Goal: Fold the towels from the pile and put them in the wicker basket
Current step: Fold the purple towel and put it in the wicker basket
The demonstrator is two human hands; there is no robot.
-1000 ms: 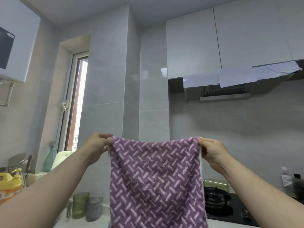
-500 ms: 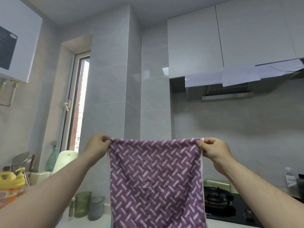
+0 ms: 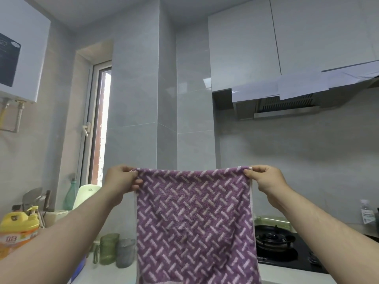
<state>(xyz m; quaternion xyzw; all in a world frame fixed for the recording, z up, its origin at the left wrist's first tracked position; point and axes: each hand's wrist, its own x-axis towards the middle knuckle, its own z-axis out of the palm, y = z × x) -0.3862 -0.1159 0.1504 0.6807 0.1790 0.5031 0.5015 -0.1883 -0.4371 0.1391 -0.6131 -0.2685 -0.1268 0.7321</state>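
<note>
The left hand [image 3: 121, 179] and right hand [image 3: 266, 178] each pinch a top corner of the purple towel [image 3: 194, 224], stretched taut and hanging flat above the table [image 3: 287, 273], side edges free.

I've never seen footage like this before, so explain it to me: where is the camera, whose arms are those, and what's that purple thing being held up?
There is no machine here, only a person using bare hands. The single picture comes from a wide-angle camera worn on the person's head, so you see roughly what they see, and the arms reach in from the bottom corners.

The left hand and the right hand each pinch a top corner of a purple towel with a pale woven pattern. It hangs spread flat between them.

Behind it is a kitchen counter. On the left stand a yellow pump bottle, a green cup and a grey cup. On the right is a gas stove. The towel pile and the wicker basket are out of view.
</note>
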